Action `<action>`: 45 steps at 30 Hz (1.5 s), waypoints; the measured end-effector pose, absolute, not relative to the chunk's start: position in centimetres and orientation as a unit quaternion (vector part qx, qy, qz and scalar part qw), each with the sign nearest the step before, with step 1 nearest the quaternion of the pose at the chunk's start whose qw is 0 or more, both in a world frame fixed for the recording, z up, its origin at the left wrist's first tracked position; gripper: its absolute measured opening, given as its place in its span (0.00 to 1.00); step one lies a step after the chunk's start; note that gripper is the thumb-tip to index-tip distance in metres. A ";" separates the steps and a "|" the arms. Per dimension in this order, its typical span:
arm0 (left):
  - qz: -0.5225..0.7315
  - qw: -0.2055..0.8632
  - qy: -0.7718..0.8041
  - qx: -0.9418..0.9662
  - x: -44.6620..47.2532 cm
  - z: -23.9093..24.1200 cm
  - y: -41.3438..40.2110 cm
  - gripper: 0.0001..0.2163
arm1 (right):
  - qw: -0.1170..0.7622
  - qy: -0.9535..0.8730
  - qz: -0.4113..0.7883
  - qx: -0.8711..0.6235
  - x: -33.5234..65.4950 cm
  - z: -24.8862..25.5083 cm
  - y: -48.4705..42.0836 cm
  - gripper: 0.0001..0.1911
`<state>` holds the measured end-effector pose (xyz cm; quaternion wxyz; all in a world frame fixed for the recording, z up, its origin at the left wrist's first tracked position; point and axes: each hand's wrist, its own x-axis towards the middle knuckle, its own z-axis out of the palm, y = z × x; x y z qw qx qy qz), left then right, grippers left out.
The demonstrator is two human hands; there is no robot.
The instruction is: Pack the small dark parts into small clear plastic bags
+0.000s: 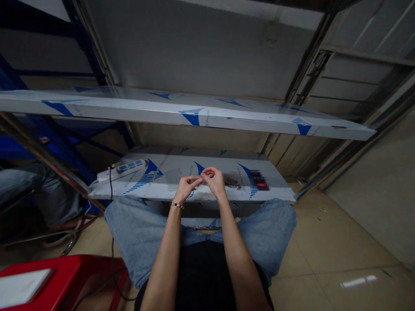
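Observation:
My left hand (187,186) and my right hand (213,179) meet over the front of a low metal shelf (279,190) wrapped in white and blue film. The fingertips of both are pinched together on something too small to make out. A thin bracelet circles my left wrist. A clear plastic bag (232,180) with dark small parts lies on the shelf just right of my right hand. Another clear bag (173,178) lies to the left of my hands.
A white power strip (125,168) lies on the shelf's left end, its black cable hanging down. An upper film-wrapped shelf (194,113) runs overhead. A red stool (61,276) stands at lower left. My knees in light jeans press against the shelf front.

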<state>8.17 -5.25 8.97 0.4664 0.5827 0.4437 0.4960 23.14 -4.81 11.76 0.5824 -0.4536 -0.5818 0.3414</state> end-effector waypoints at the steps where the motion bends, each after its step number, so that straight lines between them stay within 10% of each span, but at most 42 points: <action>1: 0.491 0.470 0.441 0.586 8.1 9.1 -5.3 0.21 | 0.578 -0.587 0.337 -0.455 23.2 11.7 -4.8 0.08; 45: 0.389 0.627 0.317 0.596 7.9 11.2 -6.4 0.21 | 0.553 -0.624 0.362 -0.417 25.8 10.6 -4.4 0.15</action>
